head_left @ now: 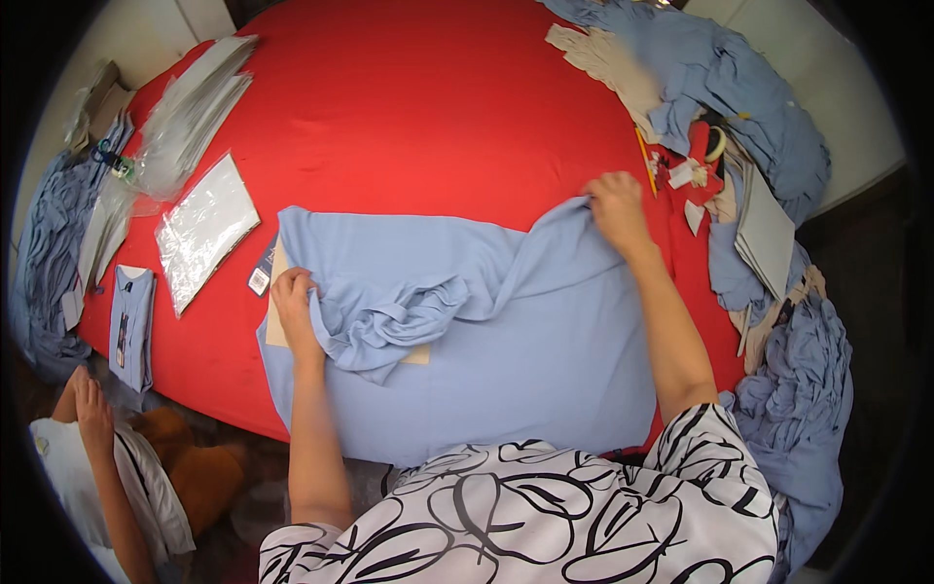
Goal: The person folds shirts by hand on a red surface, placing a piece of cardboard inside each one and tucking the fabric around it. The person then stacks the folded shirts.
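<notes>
Both grips [296, 307] [620, 212] closed on blue fabric [545, 350]

Left hand [295, 297] and right hand [617, 206] pinch a blue garment [516, 375] on red cloth [418, 117].

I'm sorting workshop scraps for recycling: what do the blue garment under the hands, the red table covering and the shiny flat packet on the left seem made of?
Blue garment: matte, probably knit fabric; it falls in soft folds. Fibre unclear.
Red table covering: likely cloth, dull, with faint wrinkles.
Shiny flat packet: apparently glossy plastic film, given its bright reflections; contents unclear.
</notes>
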Demonstrator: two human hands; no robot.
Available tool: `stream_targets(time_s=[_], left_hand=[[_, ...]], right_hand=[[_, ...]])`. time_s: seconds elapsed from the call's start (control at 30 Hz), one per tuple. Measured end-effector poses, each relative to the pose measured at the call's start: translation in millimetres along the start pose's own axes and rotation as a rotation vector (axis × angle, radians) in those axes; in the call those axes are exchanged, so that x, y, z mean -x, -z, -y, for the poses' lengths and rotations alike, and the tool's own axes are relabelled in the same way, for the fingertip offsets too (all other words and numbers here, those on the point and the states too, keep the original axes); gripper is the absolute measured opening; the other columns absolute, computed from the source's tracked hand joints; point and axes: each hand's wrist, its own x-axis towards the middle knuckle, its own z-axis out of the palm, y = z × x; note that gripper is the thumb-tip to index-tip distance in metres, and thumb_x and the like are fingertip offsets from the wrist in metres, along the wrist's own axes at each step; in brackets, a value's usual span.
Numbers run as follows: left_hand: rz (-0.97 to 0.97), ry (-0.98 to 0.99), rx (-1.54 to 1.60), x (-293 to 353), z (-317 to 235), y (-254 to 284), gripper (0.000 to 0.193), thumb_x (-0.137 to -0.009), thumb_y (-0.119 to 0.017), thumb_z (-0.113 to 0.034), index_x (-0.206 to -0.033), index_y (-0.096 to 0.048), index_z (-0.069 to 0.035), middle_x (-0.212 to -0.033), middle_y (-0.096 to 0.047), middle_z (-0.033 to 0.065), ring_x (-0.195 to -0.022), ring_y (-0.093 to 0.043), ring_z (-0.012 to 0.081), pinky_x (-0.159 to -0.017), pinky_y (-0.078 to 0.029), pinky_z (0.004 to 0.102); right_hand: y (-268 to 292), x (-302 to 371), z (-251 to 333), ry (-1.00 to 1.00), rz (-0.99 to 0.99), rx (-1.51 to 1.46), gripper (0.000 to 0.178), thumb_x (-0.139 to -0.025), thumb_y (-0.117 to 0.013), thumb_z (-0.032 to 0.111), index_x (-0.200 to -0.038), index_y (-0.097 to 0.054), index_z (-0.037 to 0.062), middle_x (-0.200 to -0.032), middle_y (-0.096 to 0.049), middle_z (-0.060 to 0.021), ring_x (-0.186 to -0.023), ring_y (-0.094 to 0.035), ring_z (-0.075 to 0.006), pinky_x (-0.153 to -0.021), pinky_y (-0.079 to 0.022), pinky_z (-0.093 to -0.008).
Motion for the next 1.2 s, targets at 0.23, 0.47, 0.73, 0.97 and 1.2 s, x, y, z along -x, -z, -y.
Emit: stream_targets(time_s=[0.23,0.47,0.73,0.97,1.2], left_hand=[[0.026,-0.035,-0.002,7.4,22.0,6.7,0.022,-0.076,-0.059,-0.012,-0.094,-0.055,-0.001,-0.112,-0.055,0.0141,-0.107,-0.049,0.0341,-0.091,-0.042,0.0398],[0.351,-0.023,-0.032,-3.7,-8.1,48.8,0.051,-0.066,-0.073,-0.012,-0.115,-0.057,-0.008,-0.123,-0.051,0.0127,-0.122,-0.046,0.0353,-0.105,-0.038,0.0408],[0.235,-0.053,0.058,9.2,3.6,42.1,0.054,-0.065,-0.077,-0.012,-0.114,-0.056,-0.006,-0.121,-0.052,0.0160,-0.122,-0.046,0.0373,-0.103,-0.039,0.0423],[0.123,-0.378,-0.058,1.7,-9.1,52.4,0.049,-0.065,-0.074,-0.010,-0.113,-0.060,-0.007,-0.109,-0.058,0.0112,-0.115,-0.049,0.0338,-0.106,-0.036,0.0474],[0.357,-0.278,0.173,3.8,32.3,41.4,0.032,-0.066,-0.062,0.009,-0.093,-0.066,-0.006,-0.090,-0.061,0.0070,-0.094,-0.054,0.0288,-0.102,-0.042,0.0422]], right_hand=[[143.5,154.5,-6.3,-0.596,0.377,-0.028,0.023,-0.075,-0.067,0.004,-0.097,-0.063,0.0088,-0.104,-0.061,-0.0089,-0.106,-0.053,-0.0307,-0.099,-0.038,-0.0454],[36.2,142.0,6.9,-0.525,0.010,-0.252,0.053,-0.096,-0.055,0.031,-0.144,-0.043,0.0130,-0.156,-0.032,-0.0132,-0.145,-0.028,-0.0296,-0.117,-0.021,-0.0477],[18.0,114.5,10.2,-0.621,0.176,0.153,0.065,-0.095,-0.053,0.045,-0.148,-0.038,0.0107,-0.155,-0.031,-0.0162,-0.144,-0.028,-0.0326,-0.116,-0.016,-0.0578],[41.9,62.9,235.7,0.165,0.002,-0.509,0.055,-0.079,-0.071,0.015,-0.132,-0.056,0.0134,-0.132,-0.054,-0.0116,-0.132,-0.040,-0.0311,-0.112,-0.030,-0.0517],[138.6,60.5,271.4,0.299,0.687,-0.880,0.043,-0.081,-0.067,0.009,-0.124,-0.062,0.0063,-0.101,-0.060,-0.0116,-0.112,-0.055,-0.0292,-0.094,-0.045,-0.0380]])
